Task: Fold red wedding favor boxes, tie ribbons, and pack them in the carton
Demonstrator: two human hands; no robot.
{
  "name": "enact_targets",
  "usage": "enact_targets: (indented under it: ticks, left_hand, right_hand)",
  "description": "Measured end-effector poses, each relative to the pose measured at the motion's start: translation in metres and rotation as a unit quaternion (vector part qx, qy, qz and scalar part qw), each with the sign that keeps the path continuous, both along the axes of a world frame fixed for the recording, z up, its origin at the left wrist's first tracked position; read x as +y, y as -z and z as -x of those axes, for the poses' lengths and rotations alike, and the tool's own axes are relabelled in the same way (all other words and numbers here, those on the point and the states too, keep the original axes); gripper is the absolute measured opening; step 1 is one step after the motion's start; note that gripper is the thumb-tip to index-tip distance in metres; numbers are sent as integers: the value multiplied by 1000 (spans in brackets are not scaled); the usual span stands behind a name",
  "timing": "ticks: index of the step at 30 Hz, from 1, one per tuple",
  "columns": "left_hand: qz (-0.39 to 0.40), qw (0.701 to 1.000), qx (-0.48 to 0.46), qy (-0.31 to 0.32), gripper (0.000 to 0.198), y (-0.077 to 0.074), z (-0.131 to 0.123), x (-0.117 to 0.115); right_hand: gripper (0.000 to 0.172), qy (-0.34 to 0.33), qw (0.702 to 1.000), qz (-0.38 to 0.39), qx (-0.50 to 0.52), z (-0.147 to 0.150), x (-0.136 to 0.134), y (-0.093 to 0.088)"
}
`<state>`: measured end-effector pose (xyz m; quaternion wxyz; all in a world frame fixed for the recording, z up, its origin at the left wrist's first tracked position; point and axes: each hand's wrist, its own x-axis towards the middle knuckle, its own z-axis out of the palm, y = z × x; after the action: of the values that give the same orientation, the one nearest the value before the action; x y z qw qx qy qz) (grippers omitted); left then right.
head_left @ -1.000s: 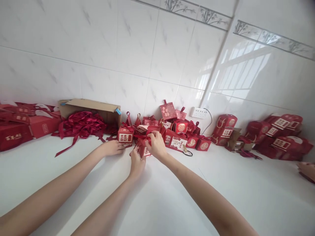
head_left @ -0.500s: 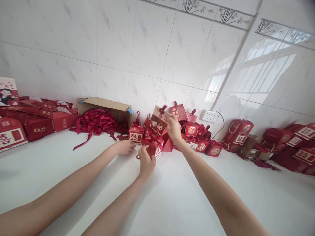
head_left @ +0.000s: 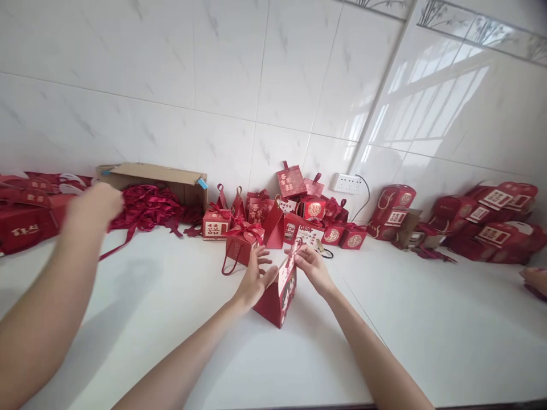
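Note:
A red gift box point(head_left: 273, 299) with a cartoon picture on its side stands on the white table point(head_left: 427, 330) close in front of me. My left hand point(head_left: 254, 279) lies against its left side with the fingers spread. My right hand point(head_left: 314, 265) pinches the box's top flap. Just behind my left hand sits a small red box tied with a ribbon bow point(head_left: 240, 244). A third arm, another person's, comes in from the left; its blurred hand point(head_left: 94, 205) hovers near the heap of red ribbons point(head_left: 147, 208).
A brown cardboard box point(head_left: 154, 177) lies against the tiled wall behind the ribbons. Several red gift boxes point(head_left: 311, 219) crowd the back by a wall socket point(head_left: 347, 182). Red bags point(head_left: 487, 228) lie at the right, flat red boxes point(head_left: 25, 222) at the left. Someone's hand point(head_left: 534, 279) shows at the right edge.
My right hand brought the picture box down from the pile to the table in front of me. My left hand let go of the ribboned box. The other person's hand moved left to the ribbons.

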<state>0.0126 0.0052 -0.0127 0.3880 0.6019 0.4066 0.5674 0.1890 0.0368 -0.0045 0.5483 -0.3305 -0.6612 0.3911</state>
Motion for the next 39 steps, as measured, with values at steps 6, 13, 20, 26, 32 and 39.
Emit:
enact_targets:
  ticks: [6, 13, 20, 26, 32, 39]
  left_hand:
    - [-22, 993, 70, 97, 48, -15, -10, 5]
    - [-86, 993, 75, -21, 43, -12, -16, 8]
    - [-130, 989, 63, -41, 25, -23, -10, -3]
    - [-200, 979, 20, -35, 23, -39, -5, -14]
    - [-236, 972, -5, 3, 29, -46, -5, -18]
    - [-200, 979, -20, -35, 35, -52, -8, -21]
  right_hand:
    - [41, 3, 1000, 26, 2, -3, -2, -2]
    - [40, 97, 993, 0, 60, -14, -16, -26]
    - [31, 48, 999, 3, 4, 9, -42, -33]
    - [36, 3, 999, 38, 24, 20, -49, -33]
    - [33, 6, 999, 27, 44, 24, -51, -29]
    - [30, -5, 1000, 19, 24, 24, -56, -31]
